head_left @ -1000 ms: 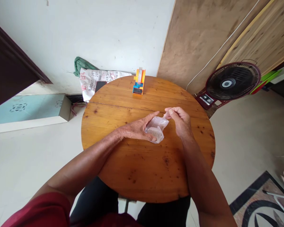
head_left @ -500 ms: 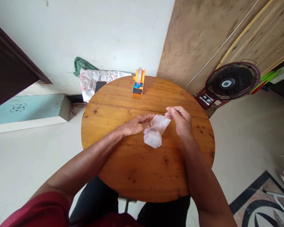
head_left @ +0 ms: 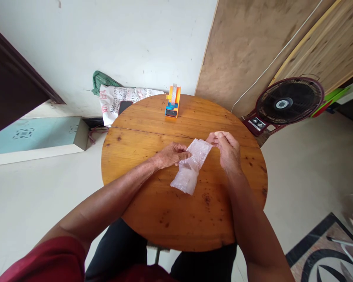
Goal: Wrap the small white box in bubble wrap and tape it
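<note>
A strip of clear bubble wrap (head_left: pixel 191 166) slants across the middle of the round wooden table (head_left: pixel 153 207), its near end spread toward me. My left hand (head_left: pixel 174 154) pinches its left edge between thumb and fingers. At the far right corner of the wrap is my right hand (head_left: pixel 226 145), thumb and fingertips pressed together; whatever it grips there is too small to make out. An orange and blue tape dispenser (head_left: pixel 173 102) with a roll of clear tape stands at the table's far edge, apart from both hands.
Behind the table, a white printed sack (head_left: pixel 107 103) and a green bag (head_left: pixel 104 80) lean by the wall. A dark red fan (head_left: pixel 283 103) stands to the right. On the left floor lies a long pale blue box (head_left: pixel 47 133).
The folded near end of the bubble wrap has opened out and now lies longer and flatter toward me. Both hands have stayed almost in place.
</note>
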The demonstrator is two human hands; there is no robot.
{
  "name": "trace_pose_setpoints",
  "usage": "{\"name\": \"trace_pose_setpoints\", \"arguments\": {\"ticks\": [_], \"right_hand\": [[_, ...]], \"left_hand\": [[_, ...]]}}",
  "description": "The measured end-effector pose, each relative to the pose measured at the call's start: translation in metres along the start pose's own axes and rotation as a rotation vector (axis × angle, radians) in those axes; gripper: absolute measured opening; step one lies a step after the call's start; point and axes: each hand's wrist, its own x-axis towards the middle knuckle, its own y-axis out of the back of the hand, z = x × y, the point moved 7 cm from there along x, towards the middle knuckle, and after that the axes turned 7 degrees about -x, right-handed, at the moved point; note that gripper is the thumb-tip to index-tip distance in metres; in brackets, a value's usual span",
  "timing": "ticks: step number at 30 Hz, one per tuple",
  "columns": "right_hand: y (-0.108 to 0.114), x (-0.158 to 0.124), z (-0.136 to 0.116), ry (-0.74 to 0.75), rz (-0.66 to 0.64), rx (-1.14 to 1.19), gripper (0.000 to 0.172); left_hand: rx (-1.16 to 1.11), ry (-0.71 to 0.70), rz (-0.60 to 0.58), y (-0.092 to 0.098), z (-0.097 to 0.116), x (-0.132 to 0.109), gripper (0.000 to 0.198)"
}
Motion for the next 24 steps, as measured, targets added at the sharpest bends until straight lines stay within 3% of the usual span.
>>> {"name": "trace_pose_setpoints", "arguments": {"ticks": [2,4,7,9,11,15,24], "right_hand": [[0.005,-0.003,-0.011,0.057,0.085,-0.03,0.016],[0.005,-0.009,-0.025,0.126,0.083,-0.047,0.012],[-0.013,-0.018,-0.034,0.129,-0.156,-0.052,0.015],[-0.028,-0.025,-0.03,0.08,-0.333,-0.079,0.018],[-0.038,-0.029,-0.021,0.036,-0.423,-0.135,0.018],[-0.047,-0.03,-0.009,0.023,-0.415,-0.267,0.02],[-0.053,-0.035,-0.01,0.101,-0.326,-0.509,0.033]], "left_hand": [[-0.025,0.023,0.084,0.006,-0.001,0.002,0.029],[-0.045,0.038,0.16,0.012,-0.001,0.003,0.025],[-0.051,0.034,0.215,0.017,0.0,0.004,0.023],[-0.062,0.022,0.217,0.017,0.0,0.004,0.023],[-0.085,0.011,0.215,0.017,0.001,0.004,0.026],[-0.156,-0.03,0.205,0.016,0.002,0.004,0.034],[-0.196,-0.073,0.129,0.011,0.007,0.003,0.044]]}}
